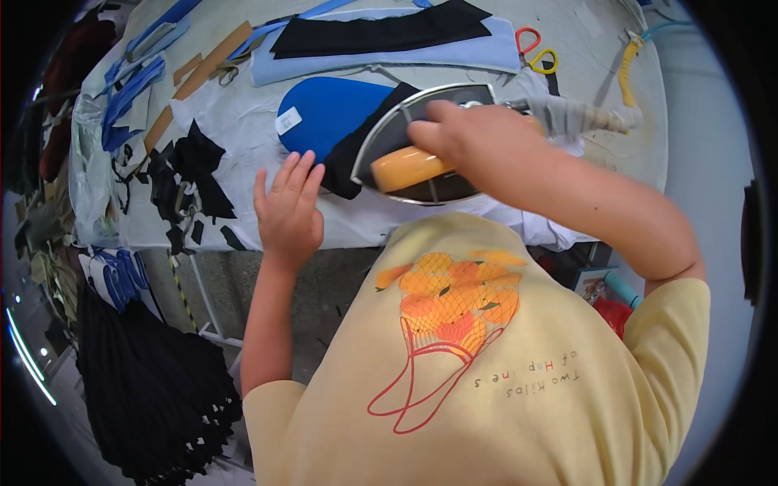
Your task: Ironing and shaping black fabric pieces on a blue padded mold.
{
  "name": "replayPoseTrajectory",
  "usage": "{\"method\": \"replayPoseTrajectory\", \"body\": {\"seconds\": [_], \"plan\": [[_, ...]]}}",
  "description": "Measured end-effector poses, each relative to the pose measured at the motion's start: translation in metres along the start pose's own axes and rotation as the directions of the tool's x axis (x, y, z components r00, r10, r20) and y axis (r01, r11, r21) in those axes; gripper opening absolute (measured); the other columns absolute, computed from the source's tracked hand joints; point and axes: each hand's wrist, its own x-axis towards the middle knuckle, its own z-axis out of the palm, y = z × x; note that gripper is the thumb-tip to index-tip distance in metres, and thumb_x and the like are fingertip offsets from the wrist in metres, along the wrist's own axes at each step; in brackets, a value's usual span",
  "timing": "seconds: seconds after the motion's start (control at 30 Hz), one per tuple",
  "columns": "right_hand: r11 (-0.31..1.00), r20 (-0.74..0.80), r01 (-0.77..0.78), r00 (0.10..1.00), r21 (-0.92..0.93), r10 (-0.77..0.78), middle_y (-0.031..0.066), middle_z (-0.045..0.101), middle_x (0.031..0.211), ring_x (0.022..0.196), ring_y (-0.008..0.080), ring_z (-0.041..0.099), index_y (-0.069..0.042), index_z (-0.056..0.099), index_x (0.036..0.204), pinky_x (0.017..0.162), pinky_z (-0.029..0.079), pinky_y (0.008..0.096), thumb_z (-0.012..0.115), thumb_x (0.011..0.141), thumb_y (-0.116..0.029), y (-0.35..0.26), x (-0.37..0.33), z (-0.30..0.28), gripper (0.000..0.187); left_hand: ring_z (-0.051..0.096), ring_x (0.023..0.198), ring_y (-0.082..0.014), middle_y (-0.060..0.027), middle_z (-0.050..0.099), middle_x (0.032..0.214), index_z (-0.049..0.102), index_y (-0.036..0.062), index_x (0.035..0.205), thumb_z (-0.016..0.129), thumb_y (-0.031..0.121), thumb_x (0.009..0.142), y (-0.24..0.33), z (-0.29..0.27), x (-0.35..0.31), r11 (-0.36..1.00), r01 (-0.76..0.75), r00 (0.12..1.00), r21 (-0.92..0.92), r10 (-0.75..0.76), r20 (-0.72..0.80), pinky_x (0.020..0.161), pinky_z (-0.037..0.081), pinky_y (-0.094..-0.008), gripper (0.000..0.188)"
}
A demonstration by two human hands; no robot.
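My right hand [474, 142] is wrapped around the wooden handle [403, 168] of a clothes iron [375, 144]. The iron rests on a black fabric strip [350, 162], hiding part of it. That strip lies slantwise against a blue rounded panel [336, 101] bearing a white label [288, 121]. My left hand [292, 202] has its fingers stretched out. Its fingertips touch the near edge of the blue panel, beside the black strip. What lies beneath the iron is hidden.
Behind the iron, a black cloth [381, 31] lies on a light blue pad [267, 61]. Scissors [535, 50] with red and yellow handles sit to its right. Black scraps [194, 166] cover the table's left side. A wrapped cable [575, 117] runs right from the iron.
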Motion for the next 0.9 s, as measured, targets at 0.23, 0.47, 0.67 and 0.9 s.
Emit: {"method": "replayPoseTrajectory", "body": {"seconds": [0.23, 0.47, 0.67, 0.9], "plan": [[0.905, -0.050, -0.403, 0.910, 0.139, 0.413, 0.0120, 0.058, 0.108, 0.097, 0.0395, 0.060, -0.008, 0.053, 0.109, 0.080, 0.049, 0.0438, 0.075, 0.078, -0.007, 0.066, -0.076, 0.009, 0.038, 0.061, 0.110, -0.0217, -0.0024, 0.064, 0.114, 0.066, 0.0139, 0.113, 0.070, 0.016, 0.081, 0.022, 0.009, -0.008, 0.996, -0.029, 0.978, -0.088, 0.011, -0.209, 0.108, 0.035, -0.0532, 0.033], [0.738, -0.107, -0.650, 0.733, 0.182, 0.672, 0.0131, 0.058, 0.109, 0.105, 0.0368, 0.058, -0.009, 0.055, 0.108, 0.084, 0.049, 0.0439, 0.078, 0.080, -0.020, 0.129, -0.134, 0.085, 0.038, 0.058, 0.105, -0.0195, -0.0019, 0.063, 0.110, 0.068, 0.0144, 0.111, 0.074, 0.018, 0.078, 0.043, 0.033, 0.022, 0.996, -0.079, 0.970, 0.031, 0.084, -0.230, 0.107, 0.037, -0.0450, 0.034], [0.882, -0.549, -0.468, 0.723, 0.058, 0.420, 0.0146, 0.057, 0.127, 0.110, 0.0375, 0.058, -0.005, 0.058, 0.111, 0.092, 0.048, 0.0446, 0.080, 0.078, -0.034, 0.123, -0.107, 0.110, 0.050, 0.062, 0.098, -0.0181, -0.0013, 0.066, 0.102, 0.067, 0.0113, 0.095, 0.067, 0.011, 0.081, 0.045, 0.011, 0.031, 0.999, -0.018, 0.984, -0.037, 0.012, -0.175, 0.103, 0.041, -0.0437, 0.014], [0.955, -0.557, 0.122, 0.829, 0.270, 0.052, 0.0051, 0.064, 0.120, 0.096, 0.0275, 0.066, -0.011, 0.065, 0.109, 0.078, 0.054, 0.0361, 0.078, 0.076, -0.015, 0.012, -0.004, 0.068, 0.035, 0.064, 0.094, -0.0217, -0.0032, 0.070, 0.097, 0.065, 0.0090, 0.091, 0.069, 0.002, 0.081, 0.059, -0.013, 0.056, 0.895, 0.170, 0.926, -0.413, -0.288, -0.244, 0.101, 0.041, -0.0440, 0.013]]}}
